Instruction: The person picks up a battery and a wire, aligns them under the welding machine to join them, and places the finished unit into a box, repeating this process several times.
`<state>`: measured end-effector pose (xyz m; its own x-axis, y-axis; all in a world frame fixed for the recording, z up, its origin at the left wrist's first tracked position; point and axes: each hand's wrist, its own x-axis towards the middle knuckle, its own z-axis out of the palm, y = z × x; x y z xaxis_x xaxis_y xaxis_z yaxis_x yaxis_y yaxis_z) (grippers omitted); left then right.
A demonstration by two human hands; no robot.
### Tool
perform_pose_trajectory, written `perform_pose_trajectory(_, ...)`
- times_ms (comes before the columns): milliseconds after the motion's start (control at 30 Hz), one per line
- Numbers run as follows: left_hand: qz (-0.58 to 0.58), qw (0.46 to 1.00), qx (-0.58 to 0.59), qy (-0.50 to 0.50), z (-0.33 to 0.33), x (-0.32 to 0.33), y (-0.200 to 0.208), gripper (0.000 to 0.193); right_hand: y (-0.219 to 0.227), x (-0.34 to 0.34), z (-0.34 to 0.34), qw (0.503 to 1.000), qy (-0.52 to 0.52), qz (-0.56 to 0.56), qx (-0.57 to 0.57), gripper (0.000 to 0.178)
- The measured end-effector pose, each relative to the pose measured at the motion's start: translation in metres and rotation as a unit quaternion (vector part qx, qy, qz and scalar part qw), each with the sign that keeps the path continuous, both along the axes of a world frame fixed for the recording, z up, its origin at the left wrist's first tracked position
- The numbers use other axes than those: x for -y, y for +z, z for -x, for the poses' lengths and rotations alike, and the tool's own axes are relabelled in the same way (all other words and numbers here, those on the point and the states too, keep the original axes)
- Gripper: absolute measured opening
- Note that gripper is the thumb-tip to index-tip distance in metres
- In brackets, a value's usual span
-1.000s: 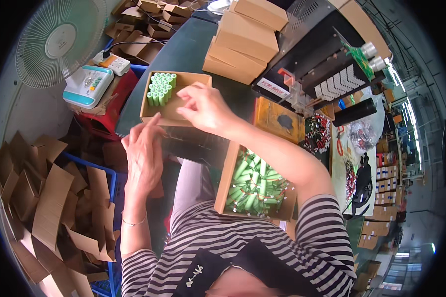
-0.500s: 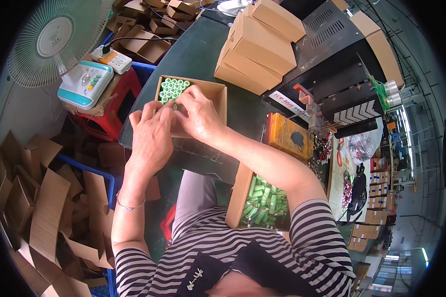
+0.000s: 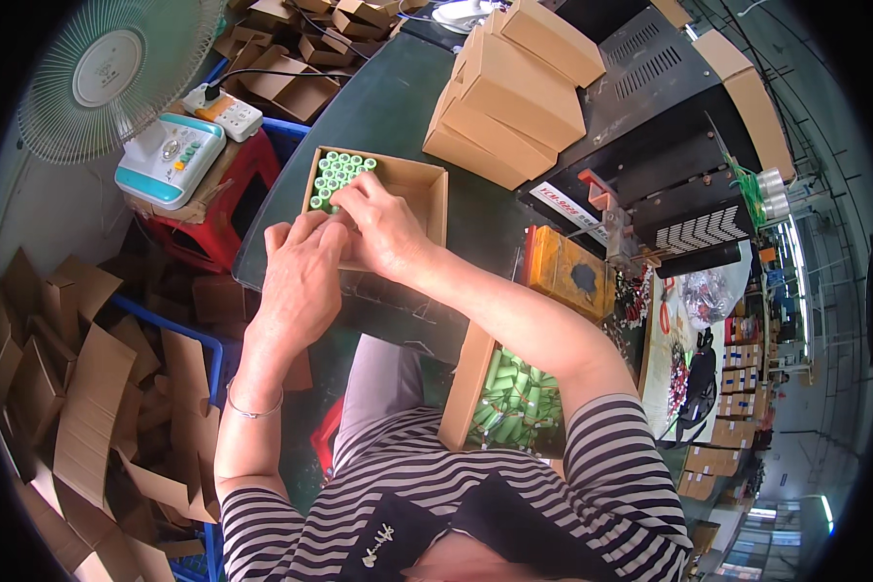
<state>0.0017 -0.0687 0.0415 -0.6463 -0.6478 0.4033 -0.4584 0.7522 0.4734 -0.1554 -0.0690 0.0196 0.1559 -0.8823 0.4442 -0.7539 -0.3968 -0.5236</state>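
A small open cardboard box (image 3: 438, 199) stands on the dark green table in front of me. Upright green cylindrical battery cells (image 3: 339, 173) are packed in rows in its far left corner. Over the box's near left part, my left hand (image 3: 304, 276) is curled, its fingertips close to the right hand's. My right hand (image 3: 386, 228) reaches into the box with bent fingers pressed together beside the nearest cells. Both sets of fingertips are partly hidden, so what they hold cannot be made out. Near my lap, a second cardboard box (image 3: 468, 373) holds many loose green cells (image 3: 514, 398).
Stacked closed cartons (image 3: 514, 92) stand beyond the box, next to a black machine (image 3: 689, 165). A yellow block (image 3: 570, 270) lies to the right. At left are a fan (image 3: 116, 73), a red stool (image 3: 209, 218) and heaps of empty cartons (image 3: 97, 417).
My left fingers have drawn slightly back toward me, and my right fingers have shifted a little. More of the packed cells' near edge shows. The whole view has shifted slightly.
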Motion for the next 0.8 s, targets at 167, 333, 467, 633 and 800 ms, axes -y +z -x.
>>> perform_pose_trajectory(167,-0.008,1.0,-0.02,0.001,-0.003,-0.002,0.001,0.019,0.003,0.002,-0.001,0.999,0.02,-0.01,-0.025,0.018)
perform_pose_trajectory(333,-0.075,0.978,-0.186,0.054,-0.008,-0.026,0.001,0.03,0.009,-0.003,0.008,0.999,0.02,0.016,-0.026,0.025)
perform_pose_trajectory(467,-0.606,0.58,-0.543,-0.034,-0.013,-0.062,-0.011,0.049,0.051,-0.052,-0.006,0.995,0.069,0.065,0.004,0.025)
perform_pose_trajectory(633,-0.742,0.276,-0.602,-0.104,0.0,-0.071,-0.009,0.048,0.05,-0.091,-0.03,0.953,0.194,0.155,-0.174,0.025)
perform_pose_trajectory(800,-0.589,0.5,-0.634,0.034,-0.019,-0.05,-0.019,0.013,0.057,-0.058,-0.007,0.972,0.177,-0.05,0.146,0.019)
